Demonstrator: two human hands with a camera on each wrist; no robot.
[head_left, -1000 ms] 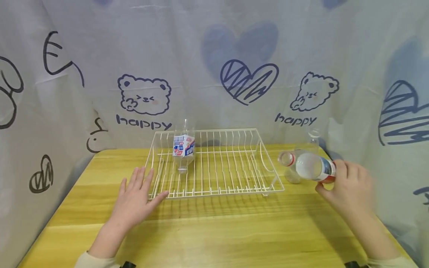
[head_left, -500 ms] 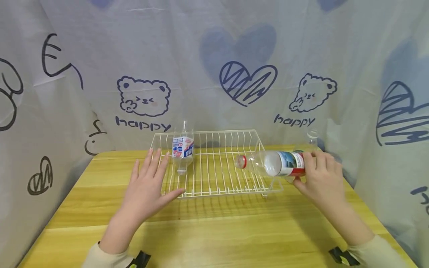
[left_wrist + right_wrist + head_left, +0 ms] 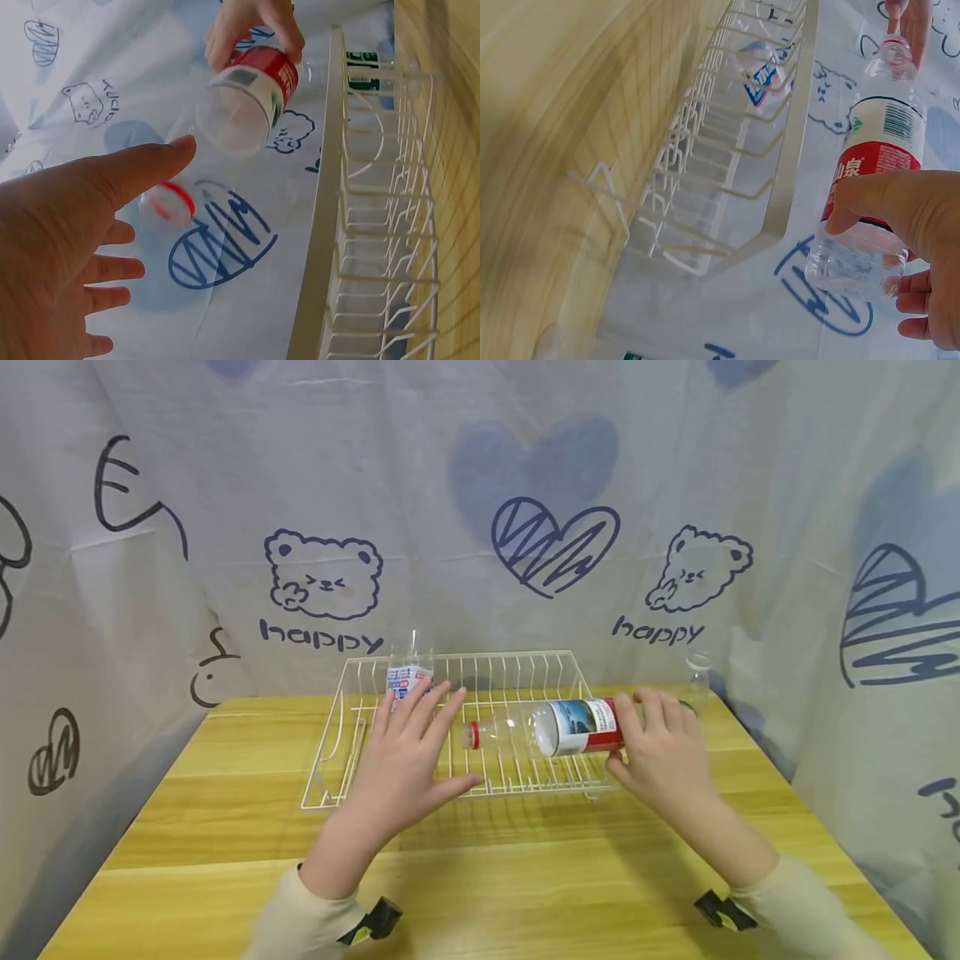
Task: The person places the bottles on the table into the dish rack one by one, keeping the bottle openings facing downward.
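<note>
Head view: right hand (image 3: 663, 743), right of centre, grips the base end of a red-and-white-labelled bottle (image 3: 581, 727); bottle horizontal at centre, red-ringed neck pointing left, over the wire rack (image 3: 510, 652). Left hand (image 3: 401, 764), left of centre, fingers spread, holds nothing; it partly covers a blue-and-white-labelled bottle (image 3: 408, 675) in the rack.

Left wrist view: gripped bottle upper centre, apart from the rack; green-labelled bottle (image 3: 363, 71) upper right.

Right wrist view: thumb across the red label, right of frame; left fingers behind the neck, contact unclear.

Head view downward, wrist close-ups, shared rack (image 3: 321, 191)
</note>
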